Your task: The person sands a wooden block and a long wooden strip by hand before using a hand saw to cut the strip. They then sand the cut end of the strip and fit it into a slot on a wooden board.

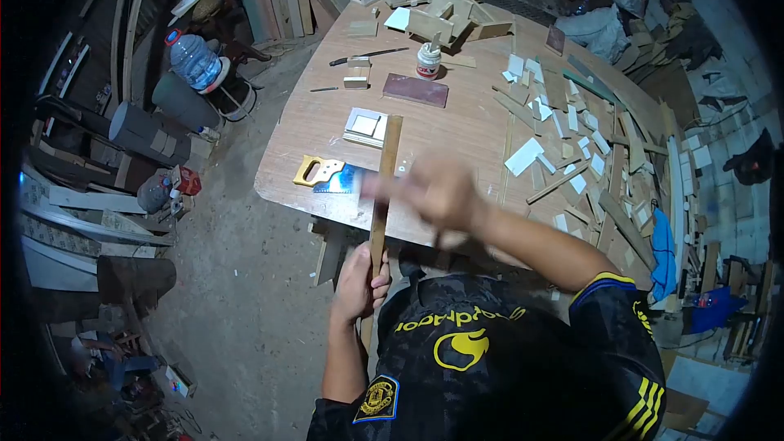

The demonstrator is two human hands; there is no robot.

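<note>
My left hand [354, 282] is wrapped round the lower part of a long, narrow wooden strip [392, 143], which stands up in front of my body. My right hand [445, 192] is smeared by motion. A blurred reddish-brown shape, perhaps a finger, reaches from it across the strip's middle. Whether this hand holds anything cannot be made out. Behind the strip, on the table [302, 131], lies a handsaw [331, 173] with a yellow handle and a blue blade, partly hidden. A small white-topped wooden frame [365, 126] sits just beyond it.
A jar [429, 61] with a stick in it and a dark red-brown block [416, 90] stand farther back. Wood offcuts [563, 122] are scattered over the table's right side. Wooden pieces [441, 20] are piled at the far end. A water bottle [196, 61] rests on a stool to the left.
</note>
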